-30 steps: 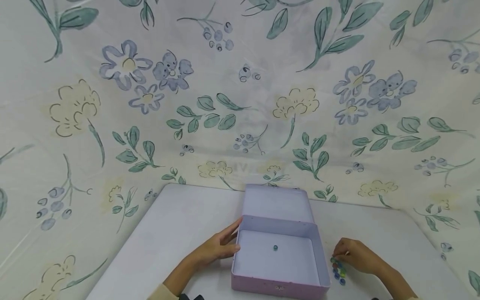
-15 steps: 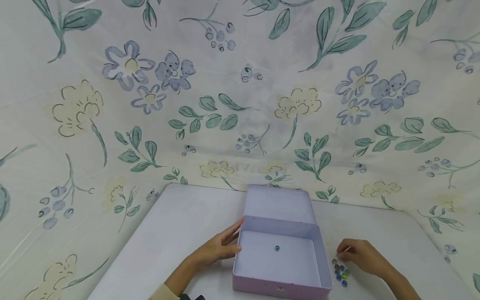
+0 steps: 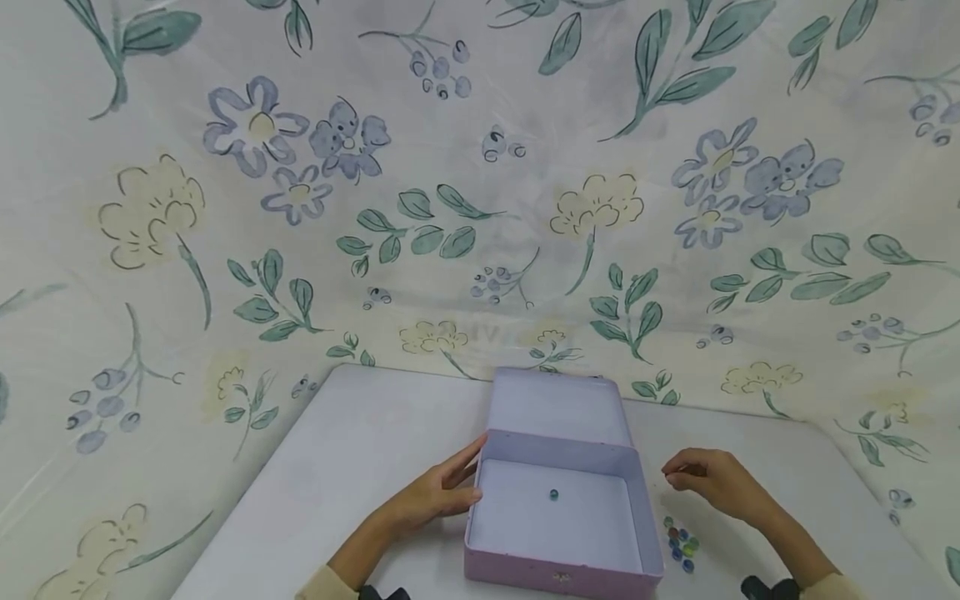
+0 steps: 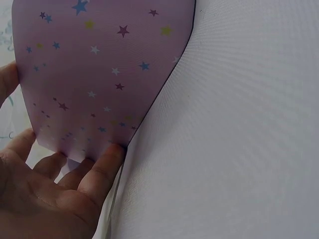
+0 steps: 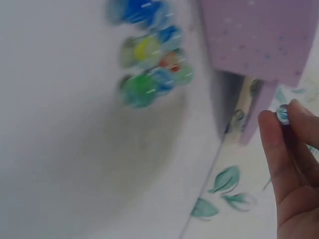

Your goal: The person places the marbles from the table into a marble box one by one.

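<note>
A pinkish-purple box (image 3: 558,565) with printed stars stands on the table, its lid (image 3: 558,408) tipped back. Inside lies one teal marble (image 3: 553,494). My left hand (image 3: 431,497) rests against the box's left wall, fingertips touching it; in the left wrist view those fingers (image 4: 102,172) touch the starred side. To the right of the box, above the table, my right hand (image 3: 712,482) pinches a small clear marble (image 5: 282,114) with bluish swirls between thumb and fingertip. Just nearer than that hand, several coloured marbles (image 3: 681,546) lie clustered on the table.
The white table (image 3: 375,425) extends to both sides of the box. A floral-patterned sheet (image 3: 480,192) hangs behind it and along the sides. The loose marbles sit close to the box's right wall.
My right hand has lifted from beside the marble cluster and moved away from me, slightly left, with a marble in its fingertips. The left hand stays at the box.
</note>
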`<move>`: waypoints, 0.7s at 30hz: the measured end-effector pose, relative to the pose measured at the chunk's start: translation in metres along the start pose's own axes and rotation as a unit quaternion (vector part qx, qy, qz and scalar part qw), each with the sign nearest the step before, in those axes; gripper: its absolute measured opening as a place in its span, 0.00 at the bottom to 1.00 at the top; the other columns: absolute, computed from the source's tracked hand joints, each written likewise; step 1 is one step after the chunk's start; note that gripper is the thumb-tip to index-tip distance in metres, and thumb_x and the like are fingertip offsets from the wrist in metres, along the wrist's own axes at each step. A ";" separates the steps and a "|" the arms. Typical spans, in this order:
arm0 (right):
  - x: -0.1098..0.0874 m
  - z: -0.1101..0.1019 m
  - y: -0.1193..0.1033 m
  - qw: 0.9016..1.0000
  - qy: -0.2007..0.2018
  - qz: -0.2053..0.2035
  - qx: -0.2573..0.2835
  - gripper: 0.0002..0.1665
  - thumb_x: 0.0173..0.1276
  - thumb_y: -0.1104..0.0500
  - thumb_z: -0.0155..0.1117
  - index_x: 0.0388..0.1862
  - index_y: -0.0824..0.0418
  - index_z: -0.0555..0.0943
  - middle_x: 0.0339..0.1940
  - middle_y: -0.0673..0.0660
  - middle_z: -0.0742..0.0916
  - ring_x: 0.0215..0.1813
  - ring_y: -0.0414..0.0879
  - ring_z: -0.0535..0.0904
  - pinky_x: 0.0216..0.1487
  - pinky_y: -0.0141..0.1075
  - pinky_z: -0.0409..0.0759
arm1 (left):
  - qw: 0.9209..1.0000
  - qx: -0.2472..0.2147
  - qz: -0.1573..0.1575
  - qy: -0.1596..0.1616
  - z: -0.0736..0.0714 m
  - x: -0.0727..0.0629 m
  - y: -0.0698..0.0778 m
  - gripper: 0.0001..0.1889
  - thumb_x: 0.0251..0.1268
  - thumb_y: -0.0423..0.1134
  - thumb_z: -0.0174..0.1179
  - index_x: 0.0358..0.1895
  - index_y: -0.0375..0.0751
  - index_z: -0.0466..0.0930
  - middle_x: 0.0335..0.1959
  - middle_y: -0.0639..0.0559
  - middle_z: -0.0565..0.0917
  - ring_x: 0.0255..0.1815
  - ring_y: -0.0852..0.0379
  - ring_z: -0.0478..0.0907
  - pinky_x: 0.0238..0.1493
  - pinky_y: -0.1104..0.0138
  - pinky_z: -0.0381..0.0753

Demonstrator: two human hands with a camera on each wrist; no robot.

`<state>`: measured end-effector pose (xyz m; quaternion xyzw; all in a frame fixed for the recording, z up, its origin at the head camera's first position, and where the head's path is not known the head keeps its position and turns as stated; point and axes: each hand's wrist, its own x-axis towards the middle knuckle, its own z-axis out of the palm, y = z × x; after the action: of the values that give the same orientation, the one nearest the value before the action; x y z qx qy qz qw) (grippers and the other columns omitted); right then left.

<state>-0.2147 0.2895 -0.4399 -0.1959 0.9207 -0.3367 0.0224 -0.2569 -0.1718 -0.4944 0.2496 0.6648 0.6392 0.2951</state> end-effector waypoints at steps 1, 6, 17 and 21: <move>0.003 -0.001 -0.004 1.000 0.010 -0.009 0.004 0.08 0.68 0.61 0.67 0.44 0.62 0.86 0.40 0.56 0.90 0.40 0.31 0.84 0.40 0.28 0.85 | 1.000 0.002 0.001 0.000 0.000 0.000 0.000 0.41 0.74 0.40 0.57 0.82 0.59 0.42 0.84 0.48 0.36 0.82 0.30 0.35 0.70 0.42 0.69; 0.022 -0.004 -0.027 0.998 0.031 -0.047 0.010 0.07 0.69 0.61 0.66 0.44 0.60 0.86 0.41 0.53 0.90 0.43 0.32 0.85 0.44 0.28 0.85 | 1.000 0.006 0.006 0.003 -0.002 0.001 0.002 0.41 0.74 0.40 0.57 0.82 0.61 0.42 0.84 0.49 0.36 0.82 0.32 0.36 0.71 0.42 0.68; 0.061 0.009 -0.061 0.993 0.000 -0.115 0.019 0.09 0.67 0.62 0.68 0.46 0.57 0.88 0.42 0.53 0.89 0.44 0.34 0.83 0.45 0.28 0.85 | 1.000 0.004 0.002 0.007 0.001 0.004 0.000 0.40 0.75 0.40 0.56 0.82 0.64 0.43 0.84 0.47 0.36 0.82 0.32 0.36 0.71 0.42 0.67; 0.075 0.015 -0.069 0.992 -0.011 -0.124 0.016 0.09 0.67 0.62 0.68 0.45 0.56 0.88 0.40 0.50 0.89 0.42 0.34 0.83 0.44 0.29 0.85 | 1.000 0.006 -0.003 0.011 0.002 0.005 -0.001 0.41 0.74 0.41 0.57 0.81 0.64 0.43 0.84 0.47 0.36 0.82 0.32 0.37 0.71 0.41 0.67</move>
<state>-0.2575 0.2047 -0.4012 -0.3119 0.8836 -0.3491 -0.0059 -0.2589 -0.1665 -0.4956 0.2420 0.6724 0.6375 0.2879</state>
